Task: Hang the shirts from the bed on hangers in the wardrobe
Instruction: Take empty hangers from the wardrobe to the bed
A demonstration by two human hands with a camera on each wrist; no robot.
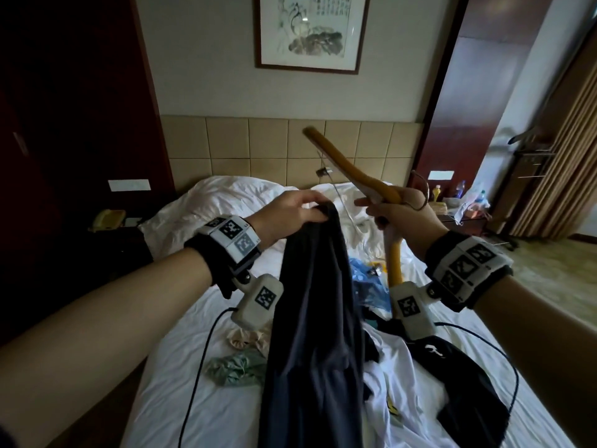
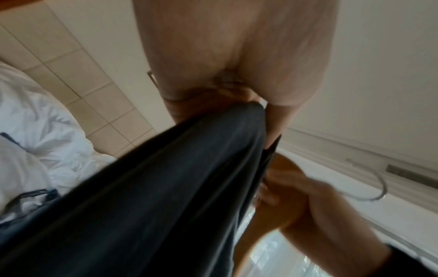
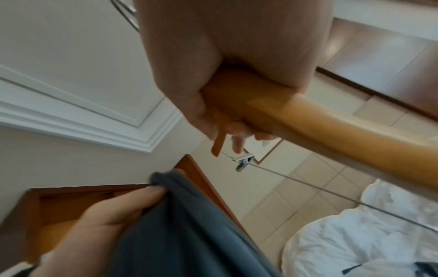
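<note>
A dark grey shirt (image 1: 313, 318) hangs down over the bed, and my left hand (image 1: 290, 213) grips its top edge. The left wrist view shows the same cloth (image 2: 166, 187) bunched under my fingers. My right hand (image 1: 397, 211) holds a yellow wooden hanger (image 1: 349, 166) at its middle, just right of the shirt's top. One hanger arm points up and left, the other (image 1: 395, 260) points down past my wrist. In the right wrist view the hanger (image 3: 331, 135) shows its thin metal bar with a clip (image 3: 244, 160). A white shirt (image 1: 397, 367) and a black garment (image 1: 468, 383) lie on the bed.
The bed (image 1: 193, 383) carries a rumpled white duvet (image 1: 226, 202), a blue plastic bag (image 1: 368, 286), and small beige and green cloth pieces (image 1: 239, 367). A dark cabinet with a yellow phone (image 1: 106, 219) stands left. A nightstand with bottles (image 1: 462, 192) and curtains are right.
</note>
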